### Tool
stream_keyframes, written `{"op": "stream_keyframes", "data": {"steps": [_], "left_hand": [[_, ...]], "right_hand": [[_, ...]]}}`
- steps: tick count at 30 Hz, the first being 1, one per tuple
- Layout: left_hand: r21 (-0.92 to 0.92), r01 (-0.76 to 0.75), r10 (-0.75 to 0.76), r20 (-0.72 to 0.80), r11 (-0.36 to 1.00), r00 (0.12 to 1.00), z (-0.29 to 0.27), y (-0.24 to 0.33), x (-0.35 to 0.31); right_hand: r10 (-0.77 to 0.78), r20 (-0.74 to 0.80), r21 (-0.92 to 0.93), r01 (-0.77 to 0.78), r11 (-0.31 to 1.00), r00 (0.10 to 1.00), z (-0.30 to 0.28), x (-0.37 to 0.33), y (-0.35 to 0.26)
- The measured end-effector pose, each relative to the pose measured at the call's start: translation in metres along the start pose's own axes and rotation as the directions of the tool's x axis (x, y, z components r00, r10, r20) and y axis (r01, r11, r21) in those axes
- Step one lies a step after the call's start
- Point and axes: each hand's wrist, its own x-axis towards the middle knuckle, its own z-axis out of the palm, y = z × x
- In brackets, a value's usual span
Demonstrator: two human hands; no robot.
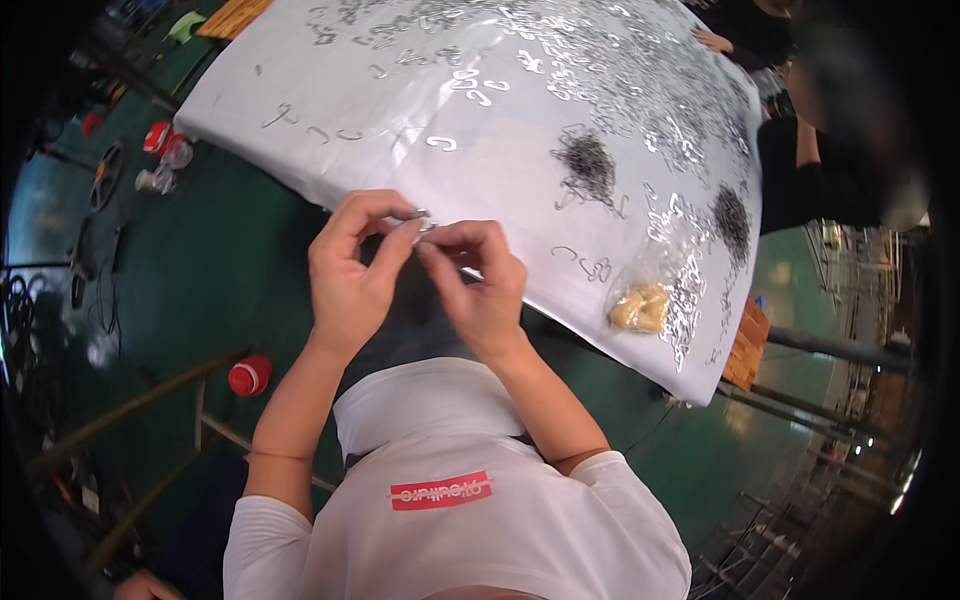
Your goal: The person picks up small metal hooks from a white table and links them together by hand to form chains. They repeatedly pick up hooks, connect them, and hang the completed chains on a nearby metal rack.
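My left hand (352,268) and my right hand (482,285) meet in front of me, just off the near edge of the white-covered table (500,190). Thumb and fingers of both are pinched on a small shiny metal piece (424,222); it resembles the curved metal hooks on the table, but the fingers hide much of its shape. A single bright hook (441,143) lies on the cover a little beyond my fingertips. Farther off, a cluster of hooks (470,84) rests near a broad scatter of them.
A dark heap of thin metal pieces (587,163) and another dark heap (732,222) sit toward the right. A clear bag with something yellow (640,308) lies near the right corner. People in dark clothes (815,175) are at the right edge. A red container (250,376) stands lower left.
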Motion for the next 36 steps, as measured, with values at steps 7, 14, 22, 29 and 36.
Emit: {"op": "stream_keyframes", "data": {"steps": [7, 14, 22, 29, 36], "left_hand": [[0.031, 0.025, -0.025, 0.003, 0.999, 1.000, -0.008, -0.001, -0.005], [0.048, 0.023, -0.021, -0.041, 0.999, 0.999, -0.009, 0.005, -0.007], [0.041, 0.081, -0.079, -0.061, 0.996, 0.995, -0.016, 0.001, -0.012], [0.101, 0.038, -0.024, -0.130, 0.994, 0.991, -0.024, 0.008, -0.016], [0.208, -0.041, 0.088, -0.223, 0.977, 0.971, -0.035, 0.015, -0.024]], "right_hand": [[-0.086, -0.092, -0.494, 0.030, 0.869, 0.992, -0.067, 0.041, 0.056], [0.132, -0.172, -0.843, -0.215, 0.493, 0.976, -0.133, 0.100, 0.141], [0.506, -0.295, -0.848, -0.466, 0.252, 0.811, -0.229, 0.114, 0.128], [0.596, -0.414, -0.876, -0.480, -0.053, 0.688, -0.221, 0.101, 0.145], [0.439, -0.279, -0.822, -0.449, 0.351, 0.854, -0.223, 0.090, 0.158]]}}
